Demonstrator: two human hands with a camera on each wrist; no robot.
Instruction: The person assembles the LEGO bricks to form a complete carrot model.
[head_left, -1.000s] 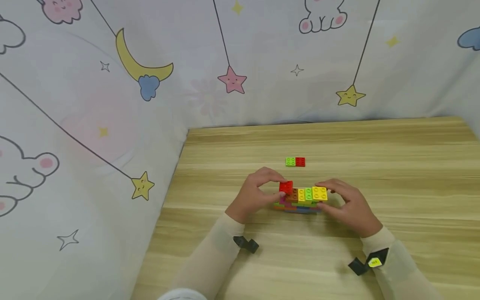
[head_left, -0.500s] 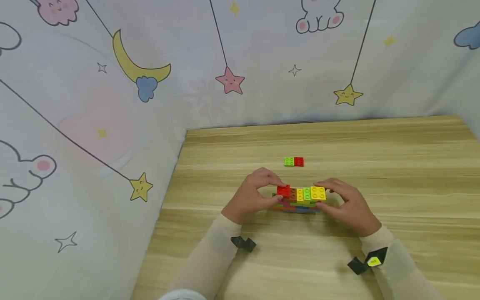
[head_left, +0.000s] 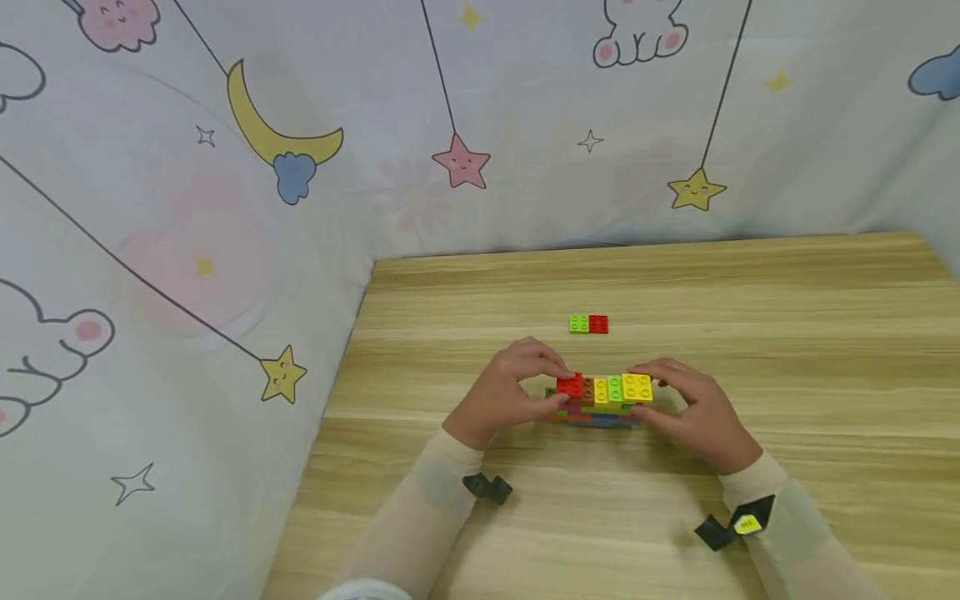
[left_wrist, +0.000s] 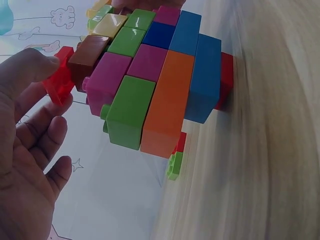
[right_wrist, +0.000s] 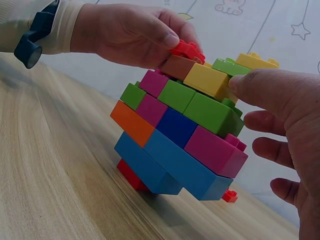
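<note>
A stack of coloured building bricks (right_wrist: 175, 125) stands on the table, widening upward from a small red base brick (right_wrist: 131, 175). My left hand (head_left: 517, 387) pinches a red brick (left_wrist: 61, 75) between thumb and fingers at the stack's upper left end, right at the brown brick (left_wrist: 89, 57). At the other end my right hand (head_left: 693, 408) holds the stack's upper part, thumb in front and forefinger behind, by the top yellow brick (head_left: 637, 387). The right thumb (right_wrist: 250, 85) lies against the upper bricks, with the other fingers loosely bent beside the stack.
Behind the stack, a light green brick (head_left: 579, 324) and a red brick (head_left: 598, 324) lie side by side on the wooden table (head_left: 465, 300). A white curtain (head_left: 525, 100) printed with stars and a moon hangs at the back and left.
The red brick in my left hand has come down slightly and now lies more level beside the brown brick. My right hand has stayed in place on the stack.
</note>
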